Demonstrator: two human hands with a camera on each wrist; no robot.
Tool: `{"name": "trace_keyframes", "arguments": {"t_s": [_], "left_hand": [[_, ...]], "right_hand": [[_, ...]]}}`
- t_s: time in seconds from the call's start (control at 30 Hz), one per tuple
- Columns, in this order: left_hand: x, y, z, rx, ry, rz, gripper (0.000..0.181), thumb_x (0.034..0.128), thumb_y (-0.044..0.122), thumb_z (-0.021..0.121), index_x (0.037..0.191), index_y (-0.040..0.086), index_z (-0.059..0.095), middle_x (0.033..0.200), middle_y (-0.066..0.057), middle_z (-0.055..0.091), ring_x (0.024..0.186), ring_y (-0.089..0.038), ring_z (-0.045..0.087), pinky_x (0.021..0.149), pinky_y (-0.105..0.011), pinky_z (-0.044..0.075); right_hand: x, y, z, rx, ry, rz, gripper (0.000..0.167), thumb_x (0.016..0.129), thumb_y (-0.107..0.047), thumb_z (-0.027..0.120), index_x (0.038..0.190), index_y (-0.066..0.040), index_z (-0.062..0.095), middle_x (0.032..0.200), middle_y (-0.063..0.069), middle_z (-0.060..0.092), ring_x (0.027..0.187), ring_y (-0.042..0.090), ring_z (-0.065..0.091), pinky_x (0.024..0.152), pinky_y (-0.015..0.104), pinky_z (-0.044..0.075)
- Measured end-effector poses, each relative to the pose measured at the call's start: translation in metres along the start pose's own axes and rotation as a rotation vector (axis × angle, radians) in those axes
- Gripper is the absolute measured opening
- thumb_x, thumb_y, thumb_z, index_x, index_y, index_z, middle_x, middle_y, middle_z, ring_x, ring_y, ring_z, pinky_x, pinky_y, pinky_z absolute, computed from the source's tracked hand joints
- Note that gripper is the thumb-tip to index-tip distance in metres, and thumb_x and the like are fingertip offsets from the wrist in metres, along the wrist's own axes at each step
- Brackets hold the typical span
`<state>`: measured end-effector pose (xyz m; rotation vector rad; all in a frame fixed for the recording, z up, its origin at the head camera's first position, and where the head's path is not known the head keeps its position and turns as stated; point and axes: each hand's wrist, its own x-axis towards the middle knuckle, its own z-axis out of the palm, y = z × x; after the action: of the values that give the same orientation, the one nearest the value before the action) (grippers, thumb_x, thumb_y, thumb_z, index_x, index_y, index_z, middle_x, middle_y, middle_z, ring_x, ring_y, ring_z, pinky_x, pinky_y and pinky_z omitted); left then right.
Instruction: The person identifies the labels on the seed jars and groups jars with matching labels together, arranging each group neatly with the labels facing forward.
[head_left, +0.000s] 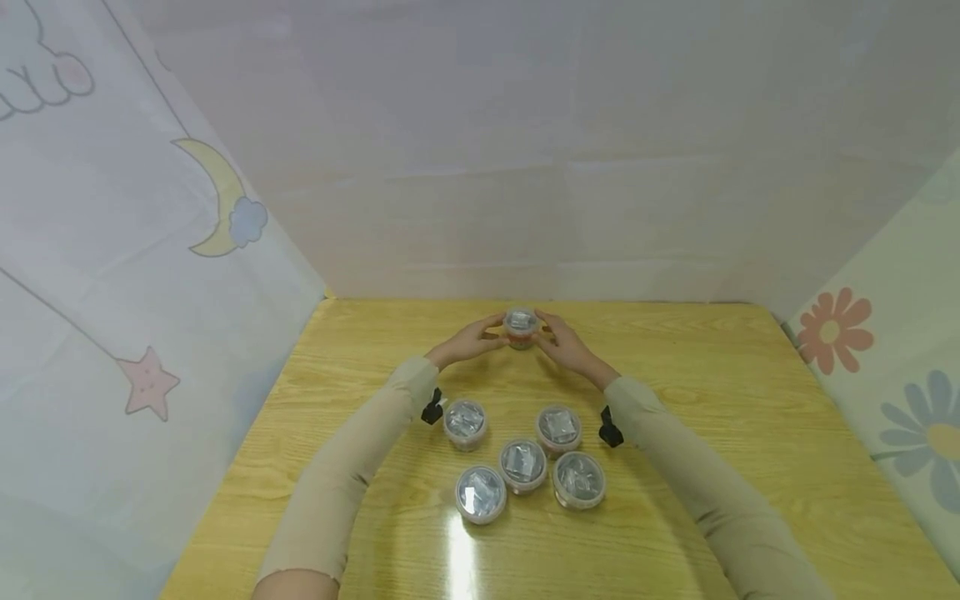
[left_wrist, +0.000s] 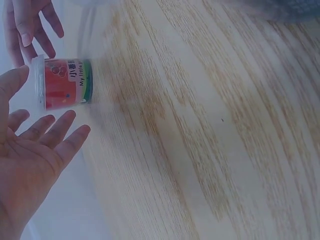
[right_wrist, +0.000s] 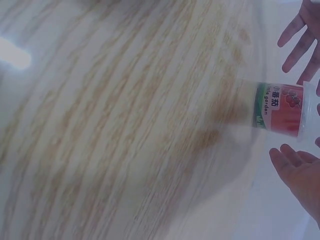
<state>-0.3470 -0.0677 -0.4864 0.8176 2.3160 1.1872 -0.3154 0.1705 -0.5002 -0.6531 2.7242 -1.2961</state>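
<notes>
Red-labelled cup [left_wrist: 61,89] | clear lid [head_left: 521,319] | green base band [left_wrist: 88,81] | upright between hands [head_left: 472,340] [head_left: 567,346]

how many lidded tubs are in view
6: a far tub, apart from the rest; nearer, a back-left tub, a back-right tub, a middle tub, a front-left tub and a front-right tub. None seems hidden.
</notes>
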Motion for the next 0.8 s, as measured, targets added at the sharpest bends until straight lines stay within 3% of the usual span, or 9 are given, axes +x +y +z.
{"name": "trace_keyframes", "arguments": {"t_s": [0.23,0.43,0.8], "left_hand": [[-0.004,-0.003,-0.003,0.005,0.007,0.002,0.062,0.0973,0.022,0.05,0.149,0.011,0.018,0.154,-0.008,0.018,0.13,-0.036,0.038,0.101,-0.047,0.041],[-0.009,-0.004,-0.003,0.037,0.003,0.011,0.06,0.0973,0.025,0.049,0.148,0.009,0.021,0.153,-0.009,0.022,0.129,-0.035,0.04,0.101,-0.044,0.042],[-0.016,-0.008,-0.002,0.044,0.013,-0.012,0.059,0.0968,0.029,0.05,0.146,0.008,0.026,0.149,-0.012,0.029,0.128,-0.032,0.041,0.102,-0.042,0.041]], "right_hand": [[-0.001,-0.004,-0.002,-0.007,0.05,0.014,0.056,0.097,-0.02,0.05,0.145,-0.004,0.025,0.146,0.022,0.028,0.126,0.044,0.037,0.096,0.055,0.042],[-0.003,-0.003,-0.004,-0.036,0.087,-0.038,0.052,0.096,-0.013,0.051,0.142,0.001,0.031,0.142,0.022,0.033,0.124,0.042,0.037,0.098,0.057,0.039],[-0.004,-0.012,-0.004,-0.069,0.144,-0.066,0.05,0.097,-0.025,0.049,0.139,0.001,0.037,0.137,0.023,0.039,0.121,0.041,0.04,0.095,0.055,0.042]]}}
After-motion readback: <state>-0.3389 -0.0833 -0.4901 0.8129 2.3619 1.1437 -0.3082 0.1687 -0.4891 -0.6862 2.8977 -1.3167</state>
